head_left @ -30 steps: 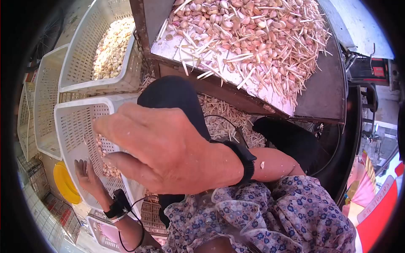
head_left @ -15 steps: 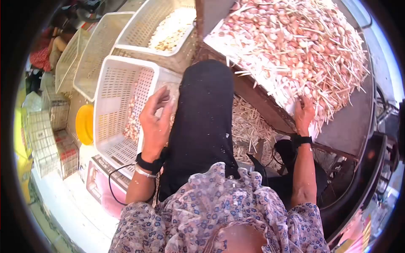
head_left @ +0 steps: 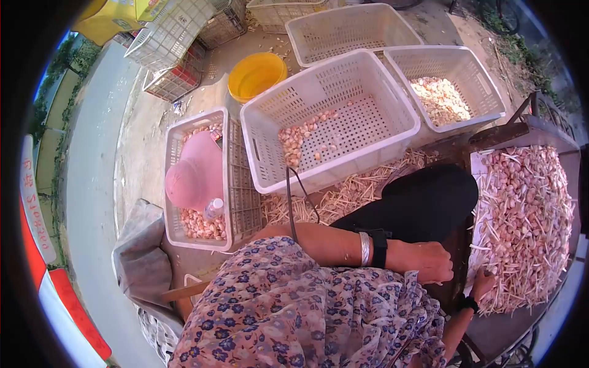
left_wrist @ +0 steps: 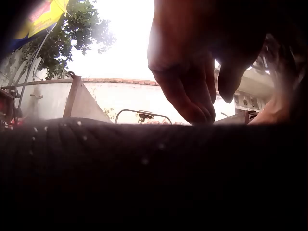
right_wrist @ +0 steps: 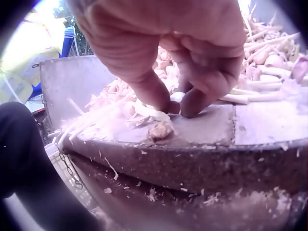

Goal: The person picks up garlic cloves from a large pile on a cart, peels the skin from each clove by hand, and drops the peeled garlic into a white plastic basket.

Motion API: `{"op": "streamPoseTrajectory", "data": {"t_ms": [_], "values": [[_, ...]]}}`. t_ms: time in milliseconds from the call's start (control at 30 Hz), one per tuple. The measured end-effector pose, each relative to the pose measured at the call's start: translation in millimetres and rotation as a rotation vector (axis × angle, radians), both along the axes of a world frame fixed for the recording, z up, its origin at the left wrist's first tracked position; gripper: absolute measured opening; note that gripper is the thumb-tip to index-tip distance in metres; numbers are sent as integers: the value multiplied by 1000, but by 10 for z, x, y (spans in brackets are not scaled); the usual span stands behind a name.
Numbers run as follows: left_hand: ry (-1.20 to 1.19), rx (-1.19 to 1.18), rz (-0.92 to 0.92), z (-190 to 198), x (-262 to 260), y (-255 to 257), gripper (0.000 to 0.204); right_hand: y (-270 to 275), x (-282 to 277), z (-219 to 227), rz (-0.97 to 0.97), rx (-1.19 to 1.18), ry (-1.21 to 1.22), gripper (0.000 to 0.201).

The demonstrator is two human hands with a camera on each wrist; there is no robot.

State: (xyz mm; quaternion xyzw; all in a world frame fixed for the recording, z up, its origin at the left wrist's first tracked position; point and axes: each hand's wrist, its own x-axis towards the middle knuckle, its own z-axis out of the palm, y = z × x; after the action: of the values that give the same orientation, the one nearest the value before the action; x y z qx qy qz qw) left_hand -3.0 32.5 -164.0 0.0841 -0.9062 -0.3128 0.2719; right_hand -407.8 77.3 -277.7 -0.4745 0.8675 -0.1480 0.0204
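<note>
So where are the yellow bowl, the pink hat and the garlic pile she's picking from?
yellow bowl (head_left: pixel 256 75), head view, inner bottom.
pink hat (head_left: pixel 195 175), head view, the crown.
garlic pile (head_left: pixel 527 214), head view, middle of the heap.

Plastic, metal and papery skins
Perforated white plastic crate (head_left: pixel 343 116), matt; dull grey metal tray (right_wrist: pixel 211 144), rough; dry, papery pink garlic heap (head_left: pixel 527 214).

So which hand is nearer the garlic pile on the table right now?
Right. The right hand is at the near edge of the garlic pile, fingertips pinching a piece there. The left hand rests apart from it, on the black-clad knee beside the table.
</note>
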Motion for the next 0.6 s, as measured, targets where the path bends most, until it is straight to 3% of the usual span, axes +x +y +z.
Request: {"op": "streamPoseTrajectory", "data": {"t_ms": [167,200,267,333,400,433,567,600], "values": [[62,55,65,53,208,-96,13,170,113,-48,-147,-213,-348,22],[85,71,73,81,204,-157,14,210,88,-45,-345,-287,-545,29],[295,276,195,69,255,-330,20,227,311,233,-392,-618,-857,27],[297,797,260,252,340,-522,30,-29,1151,965,-217,-767,-1022,24],[424,1095,182,259,240,-656,30,-240,1768,1453,43,-816,-1212,17],[516,1226,131,215,148,-686,30,-305,2101,1709,77,-752,-1240,16],[541,1439,12,310,7,-680,26,-485,2623,1943,282,-748,-1532,15],[565,1470,-18,274,-12,-686,25,-512,2673,1957,251,-752,-1518,15]]}}
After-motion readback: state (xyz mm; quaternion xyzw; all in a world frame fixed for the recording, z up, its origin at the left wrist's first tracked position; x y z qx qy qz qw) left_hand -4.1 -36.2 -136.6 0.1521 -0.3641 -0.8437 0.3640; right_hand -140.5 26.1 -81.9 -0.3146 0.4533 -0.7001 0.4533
